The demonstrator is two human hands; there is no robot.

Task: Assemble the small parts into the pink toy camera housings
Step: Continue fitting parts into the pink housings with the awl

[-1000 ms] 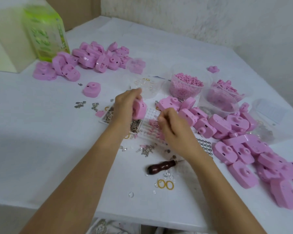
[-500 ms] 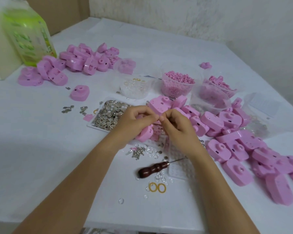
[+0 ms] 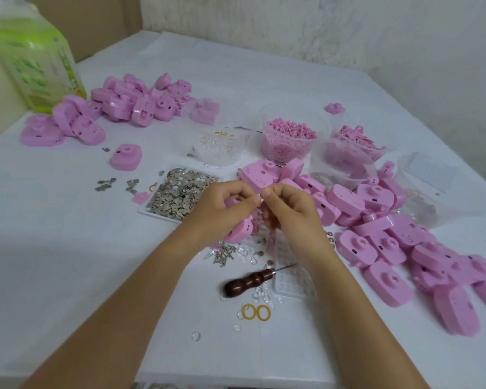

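Note:
My left hand [image 3: 222,211] grips a pink toy camera housing [image 3: 240,230] above the table's middle; only its lower edge shows below my fingers. My right hand [image 3: 288,210] meets it thumb to thumb and pinches something small against the housing; the part itself is hidden. Under my hands lie small screws [image 3: 225,252] and clear lenses [image 3: 249,255]. A tray of small metal plates [image 3: 180,193] sits just to the left.
Pink housings are piled at the right [image 3: 390,234] and far left [image 3: 118,105]. Tubs of pink parts [image 3: 288,141] and clear lenses [image 3: 220,146] stand behind. A wooden-handled awl [image 3: 249,282] and yellow rings [image 3: 256,313] lie near me. A green bottle [image 3: 37,66] stands far left.
My left hand carried the housing from above the metal-plate tray toward me. My right hand rose to meet it, and both now hold still together.

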